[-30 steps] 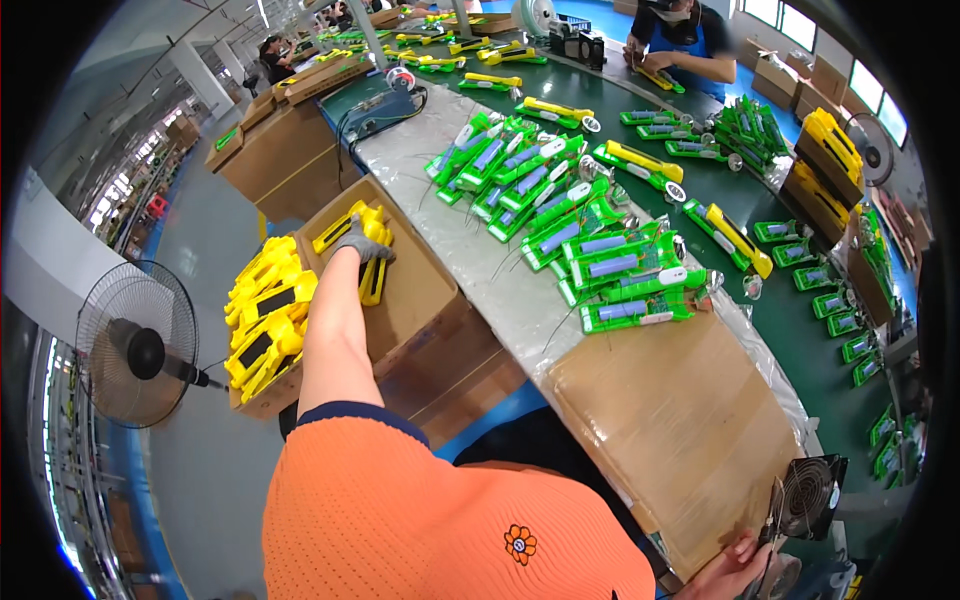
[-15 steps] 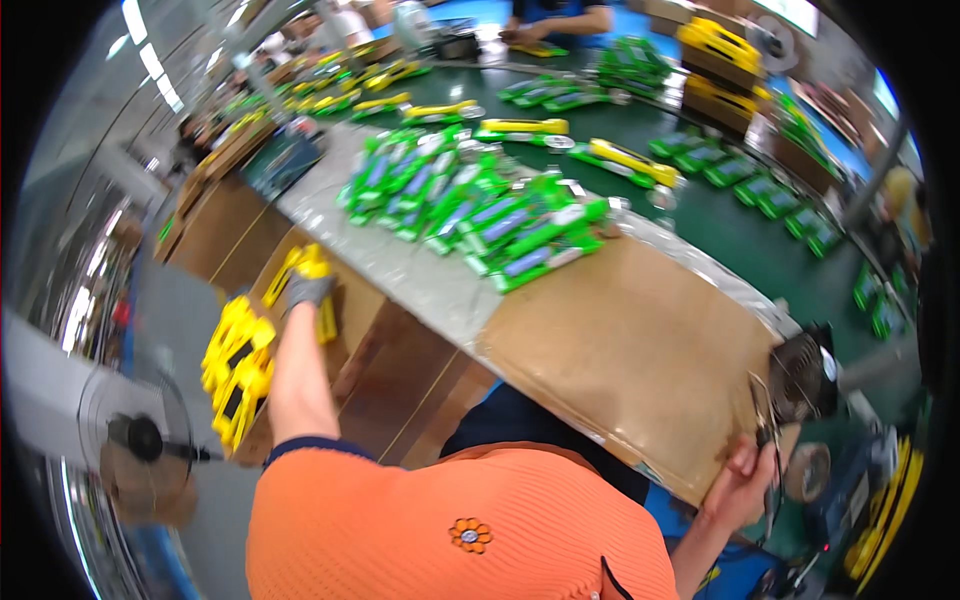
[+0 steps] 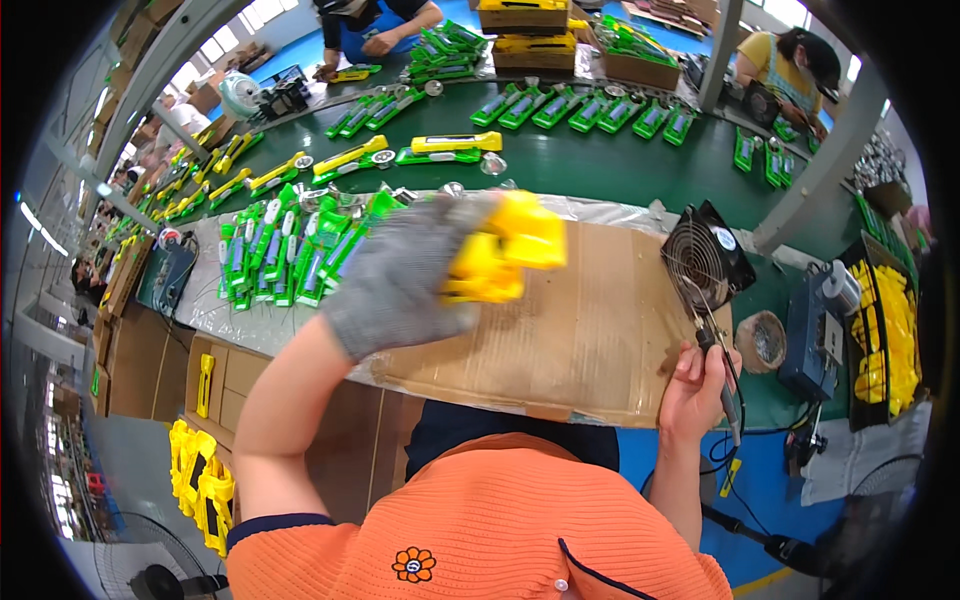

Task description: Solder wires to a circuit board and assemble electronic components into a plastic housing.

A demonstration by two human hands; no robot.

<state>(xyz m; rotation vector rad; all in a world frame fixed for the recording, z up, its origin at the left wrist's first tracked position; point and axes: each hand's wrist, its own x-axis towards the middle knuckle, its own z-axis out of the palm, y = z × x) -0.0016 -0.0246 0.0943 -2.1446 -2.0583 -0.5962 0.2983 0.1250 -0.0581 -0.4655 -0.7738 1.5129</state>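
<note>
My left hand, in a grey knitted glove, is raised over the cardboard sheet in front of me. It grips several yellow plastic casings, slightly blurred. In my bare right hand, at the sheet's right edge, is a soldering iron with a dark handle and a cable; its tip points toward a small black fan. A heap of green casings with light inserts lies left of the sheet, partly hidden behind my glove.
A green conveyor carries green and yellow pieces beyond the bench. At right are a tape roll, a blue soldering station and a bin of yellow parts. An open carton stands at lower left. Co-workers sit across the belt.
My left hand has come up from the carton at the left to above the cardboard, bringing yellow casings. The view has turned rightward. My right hand keeps its hold on the soldering iron.
</note>
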